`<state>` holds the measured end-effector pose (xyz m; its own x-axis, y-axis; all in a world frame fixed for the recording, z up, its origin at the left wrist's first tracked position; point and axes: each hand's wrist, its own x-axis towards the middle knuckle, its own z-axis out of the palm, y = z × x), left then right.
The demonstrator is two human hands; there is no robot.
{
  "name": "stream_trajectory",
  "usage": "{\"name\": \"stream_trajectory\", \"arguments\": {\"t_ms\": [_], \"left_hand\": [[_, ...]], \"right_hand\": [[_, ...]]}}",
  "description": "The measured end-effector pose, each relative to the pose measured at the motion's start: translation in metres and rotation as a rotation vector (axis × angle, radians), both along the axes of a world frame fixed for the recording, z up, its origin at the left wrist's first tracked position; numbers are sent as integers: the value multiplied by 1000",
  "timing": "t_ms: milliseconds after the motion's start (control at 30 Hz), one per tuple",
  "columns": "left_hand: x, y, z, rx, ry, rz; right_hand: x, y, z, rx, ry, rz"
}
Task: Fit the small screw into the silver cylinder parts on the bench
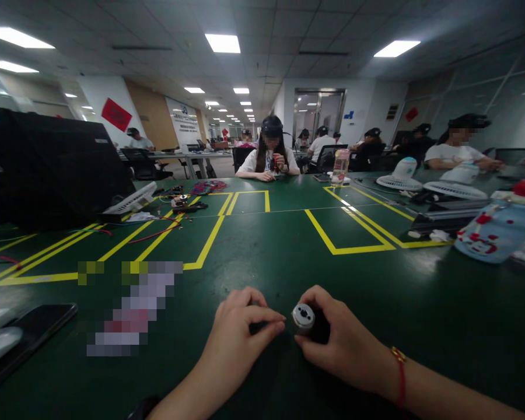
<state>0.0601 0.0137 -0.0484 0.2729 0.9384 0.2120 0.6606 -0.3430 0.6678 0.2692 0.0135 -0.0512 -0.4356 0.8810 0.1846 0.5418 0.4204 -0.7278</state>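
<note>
Near edge of the worktop (pixel 289 245), centre. Right hand (pixel 345 344) has its fingers clamped on a small motor (pixel 304 318), dark body mostly covered. Left hand (pixel 240 332) is just beside it on the left, thumb and forefinger pinched together (whether on anything, cannot tell).

Motor's silver end faces up and towards the viewer; long axis tilts down and away into the right palm.

Judgement: brace the right hand on the worktop and keep the end face in view.
</note>
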Motion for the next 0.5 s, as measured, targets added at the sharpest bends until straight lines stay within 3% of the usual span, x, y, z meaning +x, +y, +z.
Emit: {"name": "stream_trajectory", "arguments": {"t_ms": [133, 233, 333, 500], "left_hand": [[6, 0, -5, 16, 167, -38], [3, 0, -2, -21, 94, -31], [-11, 5, 2, -85, -102, 19], [-37, 17, -1, -216, -332, 237]], "right_hand": [[-3, 1, -2, -31, 48, 11], [5, 14, 1, -35, 154, -69], [39, 47, 5, 43, 196, -344], [147, 109, -6, 274, -167, -924]]}}
